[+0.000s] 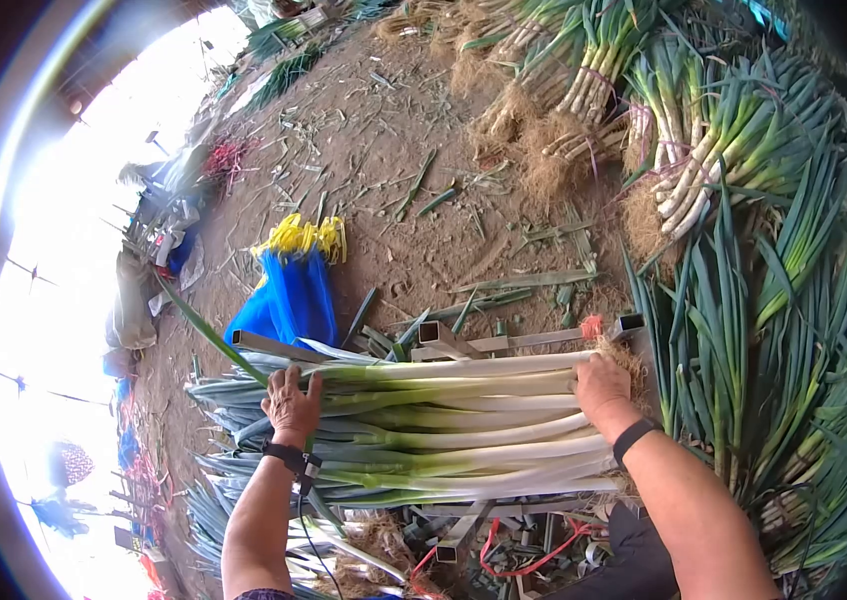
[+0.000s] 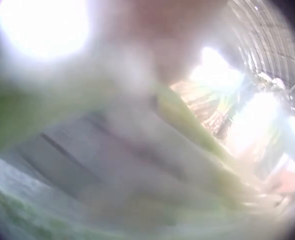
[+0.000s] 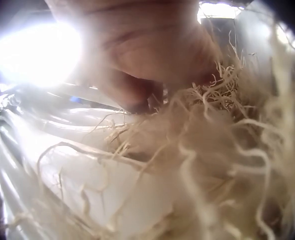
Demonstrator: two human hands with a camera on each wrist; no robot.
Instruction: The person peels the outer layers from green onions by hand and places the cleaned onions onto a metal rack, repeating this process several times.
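Observation:
A row of long green onions (image 1: pixel 484 420) lies side by side across a metal frame (image 1: pixel 449 340), white ends to the right and leaves to the left. My left hand (image 1: pixel 292 408) grips the leafy part of the farthest green onion, and one long leaf (image 1: pixel 204 322) sticks out past the fingers. In the left wrist view this hand is a blur close over the stalks. At the root end of the same side, my right hand (image 1: pixel 604 388) curls its fingers round the white stalk. The right wrist view shows tangled roots (image 3: pixel 212 130) right beneath the fingers, hiding the fingertips.
Blue mesh bags (image 1: pixel 289 300) with yellow ties lie beyond the frame. Bundled green onions (image 1: pixel 694 180) are heaped along the right side. Leaf scraps (image 1: pixel 414 185) litter the dirt floor (image 1: pixel 374 130). Red straps (image 1: pixel 534 560) hang below the frame near me.

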